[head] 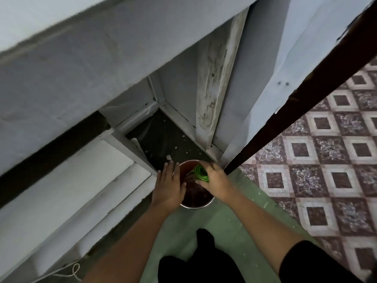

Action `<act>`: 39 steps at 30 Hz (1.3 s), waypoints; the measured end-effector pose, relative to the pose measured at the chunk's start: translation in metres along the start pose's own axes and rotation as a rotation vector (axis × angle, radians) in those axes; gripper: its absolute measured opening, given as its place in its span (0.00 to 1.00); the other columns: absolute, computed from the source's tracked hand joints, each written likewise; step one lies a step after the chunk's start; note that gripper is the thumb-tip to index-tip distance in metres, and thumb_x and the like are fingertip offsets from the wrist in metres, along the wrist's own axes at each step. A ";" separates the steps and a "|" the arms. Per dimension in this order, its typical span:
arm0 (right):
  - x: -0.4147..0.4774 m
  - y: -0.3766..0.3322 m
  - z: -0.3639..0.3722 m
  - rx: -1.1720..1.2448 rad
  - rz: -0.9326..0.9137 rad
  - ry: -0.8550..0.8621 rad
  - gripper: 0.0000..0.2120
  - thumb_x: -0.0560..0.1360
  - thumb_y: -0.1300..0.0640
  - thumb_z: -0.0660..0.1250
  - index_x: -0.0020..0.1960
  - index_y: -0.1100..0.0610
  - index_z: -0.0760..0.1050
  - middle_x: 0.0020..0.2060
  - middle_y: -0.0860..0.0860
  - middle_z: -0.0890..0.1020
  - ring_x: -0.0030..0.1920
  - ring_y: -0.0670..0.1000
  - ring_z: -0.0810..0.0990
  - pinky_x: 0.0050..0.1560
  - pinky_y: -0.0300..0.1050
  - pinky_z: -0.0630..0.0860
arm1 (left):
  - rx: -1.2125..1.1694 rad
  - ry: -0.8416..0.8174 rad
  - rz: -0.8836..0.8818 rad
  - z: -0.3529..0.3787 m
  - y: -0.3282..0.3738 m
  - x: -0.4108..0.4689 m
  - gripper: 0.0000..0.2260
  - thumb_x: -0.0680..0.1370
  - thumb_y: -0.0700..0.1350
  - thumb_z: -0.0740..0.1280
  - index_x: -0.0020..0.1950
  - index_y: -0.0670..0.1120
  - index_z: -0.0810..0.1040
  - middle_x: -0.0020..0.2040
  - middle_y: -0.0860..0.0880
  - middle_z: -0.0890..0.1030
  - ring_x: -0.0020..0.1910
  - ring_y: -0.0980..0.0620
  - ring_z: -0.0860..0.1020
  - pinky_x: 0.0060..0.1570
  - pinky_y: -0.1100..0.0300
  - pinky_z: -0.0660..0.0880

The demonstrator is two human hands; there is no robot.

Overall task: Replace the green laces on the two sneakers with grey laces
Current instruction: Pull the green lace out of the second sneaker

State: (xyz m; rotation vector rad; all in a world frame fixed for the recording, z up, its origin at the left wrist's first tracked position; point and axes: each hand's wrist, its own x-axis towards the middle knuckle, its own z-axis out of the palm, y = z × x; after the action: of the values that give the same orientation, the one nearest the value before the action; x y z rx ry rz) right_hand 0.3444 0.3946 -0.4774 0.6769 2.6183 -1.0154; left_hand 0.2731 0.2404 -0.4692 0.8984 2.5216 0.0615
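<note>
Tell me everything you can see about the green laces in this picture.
The green laces are thin, bright green cord, gathered into a loose coiled bundle that looks like woven fabric. The right hand grips the bundle, with fingers and thumb curled round it and hiding part of it. The bundle is held over the open mouth of a round metal bin with a dark reddish inside, near its far right rim. Whether the laces touch the bin cannot be told.

The right hand (216, 178) hides part of the green laces (201, 173), and the bin (195, 205) holds indistinct contents.
</note>
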 end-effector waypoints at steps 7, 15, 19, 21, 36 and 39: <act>0.004 0.018 0.007 -0.006 0.023 -0.076 0.33 0.77 0.46 0.62 0.76 0.53 0.53 0.75 0.54 0.58 0.76 0.54 0.54 0.74 0.50 0.57 | 0.006 -0.024 -0.022 0.010 -0.005 0.006 0.29 0.82 0.54 0.50 0.78 0.45 0.43 0.78 0.44 0.44 0.77 0.46 0.41 0.75 0.50 0.43; -0.009 0.006 -0.016 -0.040 -0.019 -0.014 0.30 0.79 0.46 0.59 0.76 0.55 0.55 0.75 0.53 0.58 0.75 0.52 0.54 0.75 0.47 0.56 | -0.018 0.003 -0.012 -0.017 0.013 0.004 0.28 0.82 0.54 0.50 0.78 0.46 0.43 0.78 0.45 0.44 0.77 0.47 0.41 0.76 0.50 0.43; -0.024 -0.015 -0.047 -0.104 -0.086 0.055 0.30 0.79 0.44 0.56 0.77 0.54 0.53 0.76 0.51 0.57 0.76 0.51 0.54 0.75 0.44 0.55 | -0.061 0.088 0.020 -0.047 0.030 -0.006 0.28 0.82 0.54 0.50 0.78 0.46 0.43 0.78 0.46 0.44 0.77 0.48 0.41 0.75 0.51 0.41; -0.035 -0.030 -0.069 -0.124 -0.119 0.107 0.30 0.79 0.42 0.54 0.76 0.54 0.54 0.75 0.51 0.58 0.76 0.50 0.53 0.75 0.43 0.53 | -0.087 0.133 0.039 -0.070 0.038 -0.015 0.29 0.82 0.54 0.51 0.78 0.46 0.42 0.78 0.46 0.43 0.77 0.48 0.40 0.74 0.53 0.38; -0.099 -0.172 -0.283 -0.143 -0.355 0.565 0.31 0.79 0.41 0.50 0.73 0.60 0.62 0.73 0.55 0.63 0.75 0.53 0.56 0.70 0.38 0.48 | 0.044 0.644 0.291 -0.285 0.102 -0.068 0.27 0.74 0.55 0.57 0.66 0.39 0.72 0.63 0.40 0.77 0.63 0.44 0.76 0.59 0.53 0.73; -0.101 -0.202 -0.323 -0.110 -0.419 0.634 0.26 0.80 0.50 0.58 0.75 0.57 0.59 0.74 0.52 0.60 0.75 0.50 0.54 0.73 0.39 0.50 | 0.038 0.712 0.296 -0.333 0.105 -0.070 0.26 0.75 0.54 0.56 0.66 0.38 0.73 0.64 0.39 0.76 0.63 0.41 0.76 0.58 0.50 0.74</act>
State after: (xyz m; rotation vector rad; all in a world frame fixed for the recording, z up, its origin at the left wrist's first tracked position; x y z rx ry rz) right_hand 0.3082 0.4520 -0.0893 0.4878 3.4508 -0.8417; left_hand 0.2377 0.3166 -0.1229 1.4633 2.9941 0.5097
